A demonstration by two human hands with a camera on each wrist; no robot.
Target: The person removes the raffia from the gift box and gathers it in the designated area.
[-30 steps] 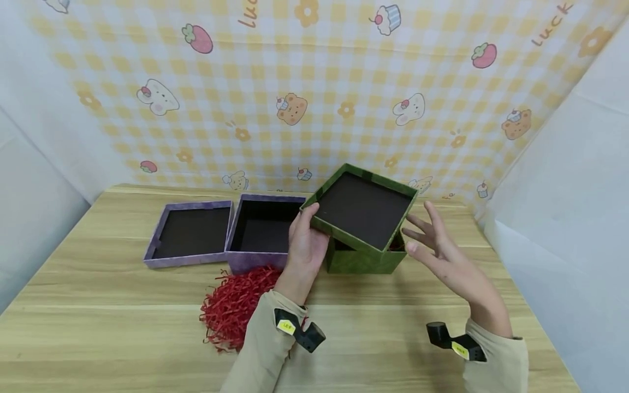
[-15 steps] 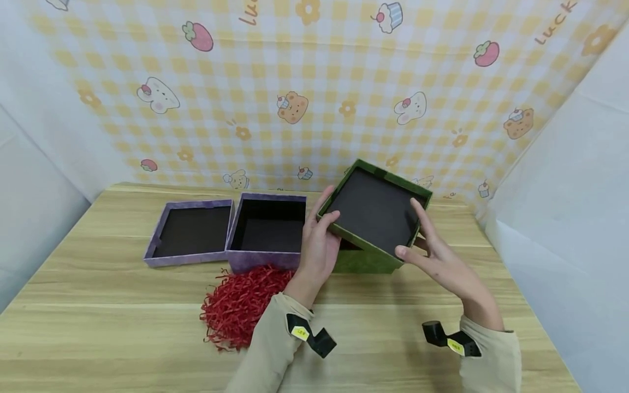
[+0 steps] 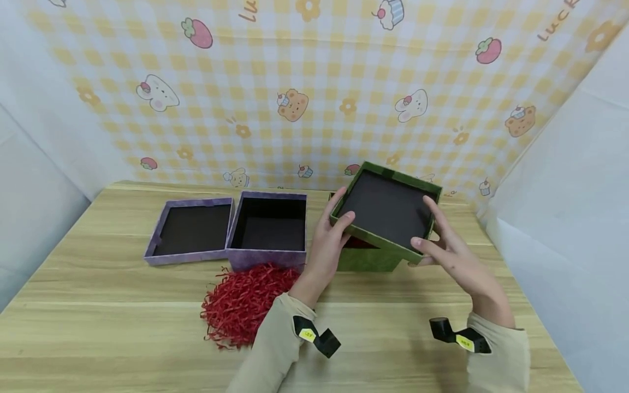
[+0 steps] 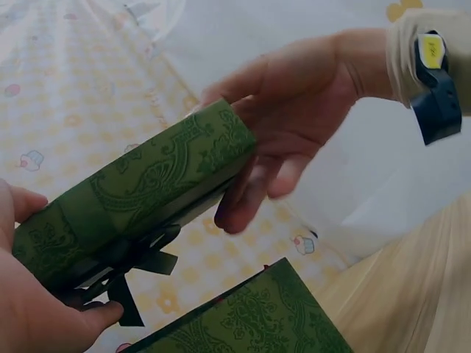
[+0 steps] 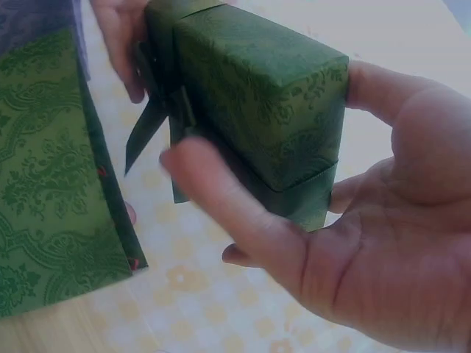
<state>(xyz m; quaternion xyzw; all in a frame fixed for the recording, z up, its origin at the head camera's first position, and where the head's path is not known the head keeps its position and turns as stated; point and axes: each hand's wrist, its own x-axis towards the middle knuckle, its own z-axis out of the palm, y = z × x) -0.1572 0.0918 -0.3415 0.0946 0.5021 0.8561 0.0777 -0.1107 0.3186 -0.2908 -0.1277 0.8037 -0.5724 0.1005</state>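
Note:
Both hands hold a green patterned box lid (image 3: 388, 207), its dark inside turned up, tilted above the green box (image 3: 368, 260). My left hand (image 3: 326, 245) grips the lid's left corner, thumb over the rim. The right hand (image 3: 454, 254) has its thumb and fingers round the right corner. A dark green ribbon bow (image 4: 136, 261) hangs from the lid's underside in the left wrist view. Red shreds show inside the green box, whose opening the lid mostly covers in the head view.
Left of the green box stands an open purple box (image 3: 267, 229), with its purple lid (image 3: 191, 229) lying inside-up beside it. A heap of red shredded paper (image 3: 245, 305) lies in front on the wooden table (image 3: 123, 327). A checked cloth (image 3: 324, 136) hangs behind.
The lid has moved to the right with the left hand. The right hand, earlier apart from the lid with spread fingers, has closed round its right corner.

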